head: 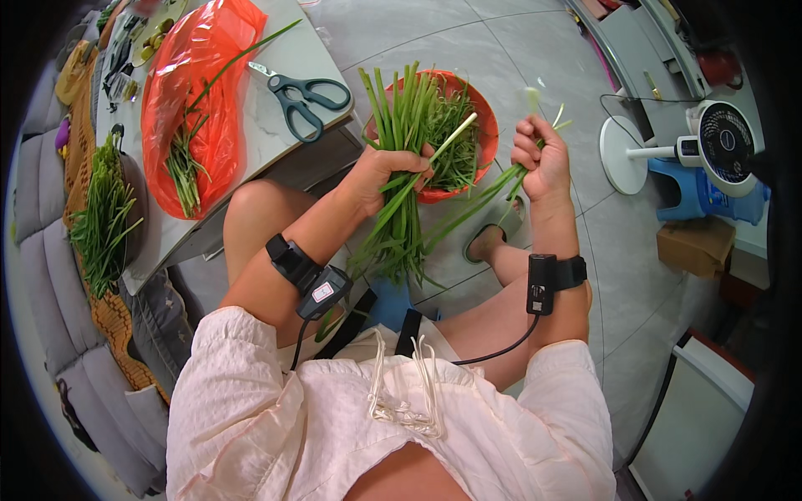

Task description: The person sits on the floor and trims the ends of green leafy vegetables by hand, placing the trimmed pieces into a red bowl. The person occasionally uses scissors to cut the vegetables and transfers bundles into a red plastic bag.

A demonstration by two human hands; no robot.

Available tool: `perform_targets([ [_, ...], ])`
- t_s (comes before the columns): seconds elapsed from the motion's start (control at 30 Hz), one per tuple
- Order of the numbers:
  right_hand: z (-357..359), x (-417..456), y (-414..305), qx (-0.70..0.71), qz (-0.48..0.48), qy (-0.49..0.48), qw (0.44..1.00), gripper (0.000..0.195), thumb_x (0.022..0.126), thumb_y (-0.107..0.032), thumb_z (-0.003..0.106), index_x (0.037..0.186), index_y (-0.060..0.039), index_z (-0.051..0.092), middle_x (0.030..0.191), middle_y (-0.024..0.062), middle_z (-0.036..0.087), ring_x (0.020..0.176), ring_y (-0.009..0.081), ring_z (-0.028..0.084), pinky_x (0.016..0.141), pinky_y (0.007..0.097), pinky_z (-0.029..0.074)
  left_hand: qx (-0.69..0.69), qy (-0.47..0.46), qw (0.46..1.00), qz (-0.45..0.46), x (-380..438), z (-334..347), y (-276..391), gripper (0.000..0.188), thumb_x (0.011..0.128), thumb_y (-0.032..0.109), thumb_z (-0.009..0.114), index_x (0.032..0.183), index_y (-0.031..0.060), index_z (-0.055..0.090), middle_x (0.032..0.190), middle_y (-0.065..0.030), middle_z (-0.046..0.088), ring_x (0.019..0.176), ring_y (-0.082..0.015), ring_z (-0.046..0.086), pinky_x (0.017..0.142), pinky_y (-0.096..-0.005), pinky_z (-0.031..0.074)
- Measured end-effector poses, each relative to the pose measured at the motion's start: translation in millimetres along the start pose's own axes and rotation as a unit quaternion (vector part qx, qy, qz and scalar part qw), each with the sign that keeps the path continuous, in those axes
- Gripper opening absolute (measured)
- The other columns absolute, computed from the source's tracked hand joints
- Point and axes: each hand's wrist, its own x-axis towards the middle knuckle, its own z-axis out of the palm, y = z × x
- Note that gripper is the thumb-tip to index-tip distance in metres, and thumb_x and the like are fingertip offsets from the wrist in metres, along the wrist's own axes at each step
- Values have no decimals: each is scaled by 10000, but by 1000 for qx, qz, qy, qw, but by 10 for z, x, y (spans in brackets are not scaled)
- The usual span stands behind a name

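My left hand (398, 169) is wrapped around a thick bunch of green chive-like stalks (395, 113); their cut ends point away from me and the leaves hang towards my lap. One pale-ended stalk (460, 134) slants across the bunch beside my thumb. To the right, my right hand (540, 153) is closed around a few thin green stalks (479, 203), with whitish ends showing above the fist. Between and beyond the hands stands a round bin with a red plastic liner (490, 134), holding green and straw-coloured plant scraps (454, 163).
On the marble-look table (301, 50) at left lie kitchen scissors (304, 100) and a red plastic bag (207, 69) with some stalks. Another pile of greens (103, 213) rests at its near-left edge. A white fan (723, 147) stands at right, its cord trailing.
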Motion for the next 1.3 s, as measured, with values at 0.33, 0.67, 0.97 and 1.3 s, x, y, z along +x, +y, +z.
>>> perform_targets([
  [0.33,447,-231,504,-387,20,31,921,186,867,-159,605,989,-19,610,632,-64,468,458,9,331,409,191,249,28,13,999,16,38,44,-40,224,757,43,661,968,1,597,827,-112,636,662,-185,615,600,-299,503],
  [0.67,536,-293,375,-185,44,-30,981,317,951,-345,524,756,-103,465,617,-19,459,482,65,368,407,211,257,-144,-132,973,-121,105,-36,-112,379,861,147,546,1186,-45,517,953,-147,638,829,-265,651,807,-423,530],
  [0.97,462,-284,429,-323,-13,54,945,183,854,-202,685,947,-51,638,643,-76,489,441,-13,311,375,179,203,-138,-127,974,-125,67,47,-118,428,847,157,529,1222,-47,494,1049,-170,634,877,-301,648,862,-460,516],
  [1.3,412,-302,485,-366,-14,54,929,196,833,-136,699,969,-10,635,704,-38,563,486,17,409,408,192,300,-18,-13,999,-47,51,136,-54,263,787,83,664,1032,-5,626,926,-85,658,812,-192,653,724,-353,548],
])
